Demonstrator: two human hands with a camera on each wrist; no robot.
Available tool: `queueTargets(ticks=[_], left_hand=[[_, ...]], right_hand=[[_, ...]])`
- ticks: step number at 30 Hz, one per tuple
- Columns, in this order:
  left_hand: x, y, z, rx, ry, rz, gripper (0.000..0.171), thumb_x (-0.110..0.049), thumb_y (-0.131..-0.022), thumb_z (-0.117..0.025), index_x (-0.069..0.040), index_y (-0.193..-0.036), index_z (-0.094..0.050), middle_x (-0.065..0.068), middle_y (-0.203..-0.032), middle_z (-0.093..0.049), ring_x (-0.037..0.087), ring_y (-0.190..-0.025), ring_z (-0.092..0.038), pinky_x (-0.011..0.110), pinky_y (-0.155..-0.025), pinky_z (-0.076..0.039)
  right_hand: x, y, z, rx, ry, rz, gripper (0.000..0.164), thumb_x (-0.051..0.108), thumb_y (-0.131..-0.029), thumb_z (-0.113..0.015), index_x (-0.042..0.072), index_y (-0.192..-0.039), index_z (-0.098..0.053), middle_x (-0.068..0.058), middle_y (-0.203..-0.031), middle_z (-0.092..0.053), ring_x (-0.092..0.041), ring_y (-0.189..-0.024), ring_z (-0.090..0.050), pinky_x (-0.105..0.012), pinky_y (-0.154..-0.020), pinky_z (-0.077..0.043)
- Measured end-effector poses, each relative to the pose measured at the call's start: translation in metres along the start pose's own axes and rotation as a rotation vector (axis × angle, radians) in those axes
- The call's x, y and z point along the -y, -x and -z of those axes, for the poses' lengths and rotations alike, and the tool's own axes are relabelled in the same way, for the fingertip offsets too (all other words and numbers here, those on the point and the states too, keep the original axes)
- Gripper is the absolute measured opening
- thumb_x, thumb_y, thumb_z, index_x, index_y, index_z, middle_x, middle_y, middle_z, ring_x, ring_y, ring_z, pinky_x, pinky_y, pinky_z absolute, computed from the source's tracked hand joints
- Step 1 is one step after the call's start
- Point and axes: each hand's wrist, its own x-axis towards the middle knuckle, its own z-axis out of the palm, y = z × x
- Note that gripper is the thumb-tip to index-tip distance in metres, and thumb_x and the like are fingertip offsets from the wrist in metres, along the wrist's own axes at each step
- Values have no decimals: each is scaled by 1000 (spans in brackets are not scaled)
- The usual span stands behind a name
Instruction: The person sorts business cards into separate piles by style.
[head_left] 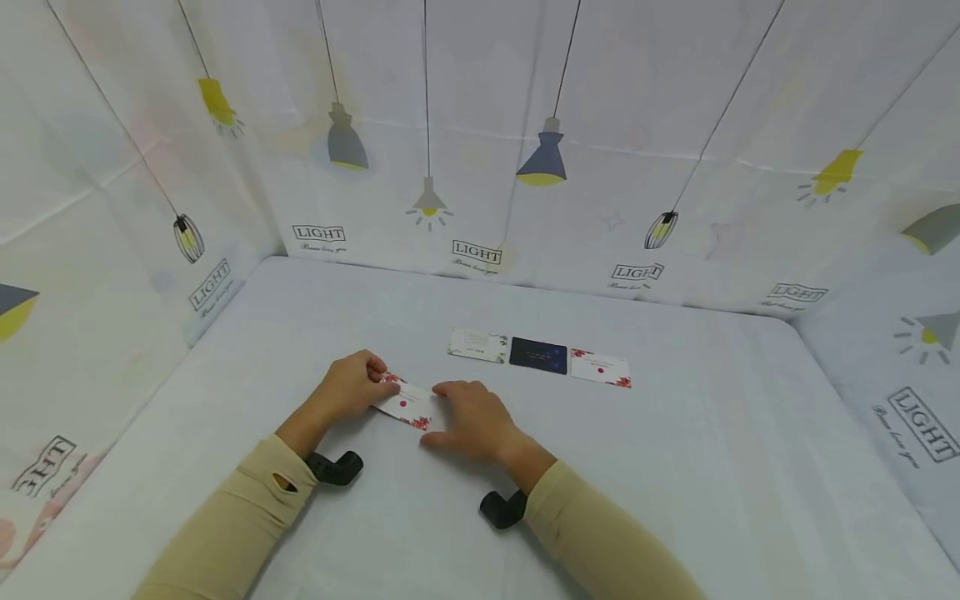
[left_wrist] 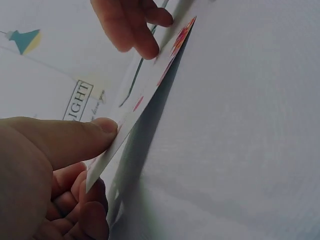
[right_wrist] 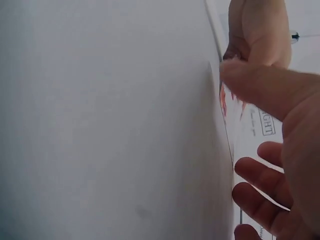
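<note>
My left hand [head_left: 349, 386] pinches one end of a white card [head_left: 408, 403] with red floral corners and a red dot. In the left wrist view the thumb presses on top of the card [left_wrist: 131, 111] while curled fingers sit under it; that card is tilted, with a shadow beneath it. My right hand [head_left: 480, 423] is just beyond the card's other end, thumb and fingers spread apart and not closed around anything. The right wrist view shows the spread fingers [right_wrist: 257, 172] of that hand; most of the card is hidden there.
Behind the hands, a row of cards lies flat on the white-covered table [head_left: 712, 467]: a white one with leafy corners [head_left: 477, 345], a dark blue one [head_left: 538, 356] and a white one with red corners [head_left: 600, 367]. Lamp-printed cloth [head_left: 465, 100] hangs around the table.
</note>
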Motion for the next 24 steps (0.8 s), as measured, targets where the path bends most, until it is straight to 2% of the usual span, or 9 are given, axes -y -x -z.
queueTargets(ticks=[3, 7, 12, 17, 24], left_hand=[[-4, 1, -3, -13, 5, -9, 34, -25, -87, -76, -1, -107, -62, 6, -96, -63, 22, -89, -58, 38, -80, -47], [-4, 2, -5, 7, 20, -28, 37, -25, -88, -76, -1, -112, -62, 7, -101, -65, 22, -93, -60, 39, -83, -48], [-2, 4, -2, 80, 44, -88, 45, -22, -88, -76, -5, -127, -61, 6, -98, -65, 20, -88, -59, 35, -76, -47], [-3, 6, 4, 144, 61, -182, 48, -19, -87, -78, -7, -130, -61, 4, -90, -60, 18, -83, -53, 32, -70, -43], [-1, 12, 7, 234, 73, -248, 62, -13, -79, -85, -7, -133, -56, 5, -108, -60, 21, -92, -54, 35, -78, -47]], right_hand=[[0, 0, -1, -14, 35, -5, 67, 44, -84, -77, 8, -137, -57, -8, -133, -61, -28, -117, -53, -44, -98, -42], [1, 1, 1, -30, 31, -2, 60, 39, -87, -76, 8, -135, -58, -8, -128, -63, -28, -113, -54, -44, -96, -43], [0, 1, 3, -37, 45, -2, 55, 37, -89, -75, 8, -133, -59, -7, -124, -64, -26, -109, -55, -43, -94, -44], [-1, 1, 4, -36, 63, 0, 53, 38, -89, -74, 8, -131, -61, -7, -126, -65, -27, -109, -55, -44, -93, -44], [-4, 2, 5, -50, 64, -2, 52, 38, -88, -74, 8, -129, -61, -7, -125, -65, -27, -107, -55, -44, -93, -43]])
